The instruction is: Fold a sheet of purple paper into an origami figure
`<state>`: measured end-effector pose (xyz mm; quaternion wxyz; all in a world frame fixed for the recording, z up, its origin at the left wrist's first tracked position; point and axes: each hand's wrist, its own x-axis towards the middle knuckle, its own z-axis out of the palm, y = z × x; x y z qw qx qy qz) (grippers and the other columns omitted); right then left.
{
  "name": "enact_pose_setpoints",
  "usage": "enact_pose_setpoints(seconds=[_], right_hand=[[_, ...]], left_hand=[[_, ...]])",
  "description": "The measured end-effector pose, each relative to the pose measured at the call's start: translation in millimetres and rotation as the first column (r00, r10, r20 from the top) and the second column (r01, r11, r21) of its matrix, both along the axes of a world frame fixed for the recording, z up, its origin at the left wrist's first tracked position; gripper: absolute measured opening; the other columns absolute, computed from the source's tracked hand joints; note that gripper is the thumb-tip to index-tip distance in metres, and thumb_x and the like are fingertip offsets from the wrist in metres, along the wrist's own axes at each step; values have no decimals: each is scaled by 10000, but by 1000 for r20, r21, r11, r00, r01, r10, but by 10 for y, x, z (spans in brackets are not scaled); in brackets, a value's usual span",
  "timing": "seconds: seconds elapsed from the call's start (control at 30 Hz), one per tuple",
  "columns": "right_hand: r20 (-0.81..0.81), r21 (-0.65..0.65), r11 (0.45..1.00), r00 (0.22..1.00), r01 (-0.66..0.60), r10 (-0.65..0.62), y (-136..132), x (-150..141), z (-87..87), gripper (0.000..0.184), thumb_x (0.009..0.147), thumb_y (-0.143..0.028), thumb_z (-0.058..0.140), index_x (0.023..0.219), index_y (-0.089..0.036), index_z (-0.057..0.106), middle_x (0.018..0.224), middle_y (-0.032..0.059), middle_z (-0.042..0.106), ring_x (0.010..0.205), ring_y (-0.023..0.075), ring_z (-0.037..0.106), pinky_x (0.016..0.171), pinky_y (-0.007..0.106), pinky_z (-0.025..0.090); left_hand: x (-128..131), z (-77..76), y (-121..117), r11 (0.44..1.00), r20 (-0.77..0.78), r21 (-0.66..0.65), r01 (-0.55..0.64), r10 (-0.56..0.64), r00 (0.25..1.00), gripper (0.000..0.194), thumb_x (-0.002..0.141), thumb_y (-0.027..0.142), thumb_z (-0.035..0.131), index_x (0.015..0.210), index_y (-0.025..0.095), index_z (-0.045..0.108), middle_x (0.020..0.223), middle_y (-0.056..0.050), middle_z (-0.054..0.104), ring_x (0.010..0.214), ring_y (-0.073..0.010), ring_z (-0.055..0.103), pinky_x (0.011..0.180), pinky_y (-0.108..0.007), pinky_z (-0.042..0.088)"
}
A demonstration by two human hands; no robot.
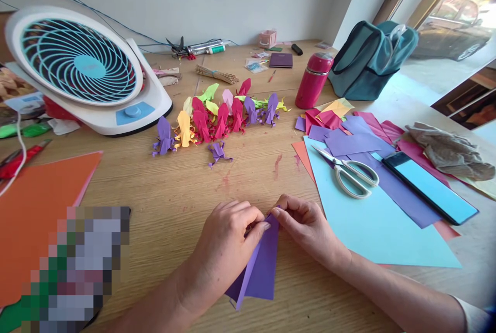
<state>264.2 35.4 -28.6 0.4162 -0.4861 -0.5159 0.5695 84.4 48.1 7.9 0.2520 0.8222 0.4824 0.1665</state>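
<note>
A folded purple paper (259, 271) lies on the wooden table (170, 188) near the front edge. My left hand (227, 242) pinches its far end from the left, fingers closed on the fold. From the right, my right hand (306, 224) pinches the same top edge, and the fingertips of both hands meet there. Beyond them stands a row of several folded paper frogs (217, 119) in purple, orange, red, pink and green.
White-handled scissors (354, 173) and a phone (430, 186) lie on coloured paper sheets (372, 219) at the right. A red flask (313, 80) and a teal bag (368, 59) stand behind. A white fan (83, 67) is at the far left, an orange sheet (36, 204) at the near left.
</note>
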Motion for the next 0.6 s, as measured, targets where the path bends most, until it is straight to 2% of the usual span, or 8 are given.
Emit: enact_pose_setpoints(seconds=[0.13, 0.27, 0.4, 0.6], right_hand=[[-142, -21, 999, 989, -37, 33, 12, 0, -26, 292, 798, -420, 752, 724, -168, 625, 631, -28, 573, 594, 102, 501, 568, 226, 402], [-224, -37, 998, 974, -48, 38, 12, -8, -67, 266, 742, -357, 814, 728, -165, 630, 645, -39, 554, 604, 91, 477, 577, 216, 388], [-206, -21, 999, 978, -40, 35, 14, -5, -74, 287, 768, -379, 791, 710, -165, 608, 636, -42, 525, 600, 89, 443, 567, 217, 368], [-67, 31, 997, 995, -77, 79, 18, 49, -29, 341, 857, -446, 688, 697, -166, 579, 633, -35, 502, 607, 98, 423, 570, 232, 349]], left_hand=[[-4, 8, 19, 999, 21, -50, -18, 19, 1000, 210, 871, 134, 636, 675, 188, 585, 692, 29, 600, 709, -138, 552, 670, -263, 360], [-8, 13, 26, 999, 50, -40, -1, 3, 999, 220, 877, 141, 636, 669, 186, 580, 686, 35, 595, 701, -130, 545, 671, -260, 356], [-10, 10, 28, 1000, 52, -16, 21, -20, 998, 223, 876, 135, 629, 667, 184, 569, 684, 36, 589, 703, -132, 542, 672, -263, 352], [-11, 20, 46, 999, 53, -28, 38, -37, 998, 207, 869, 130, 614, 679, 187, 559, 687, 38, 580, 708, -134, 538, 682, -267, 354]])
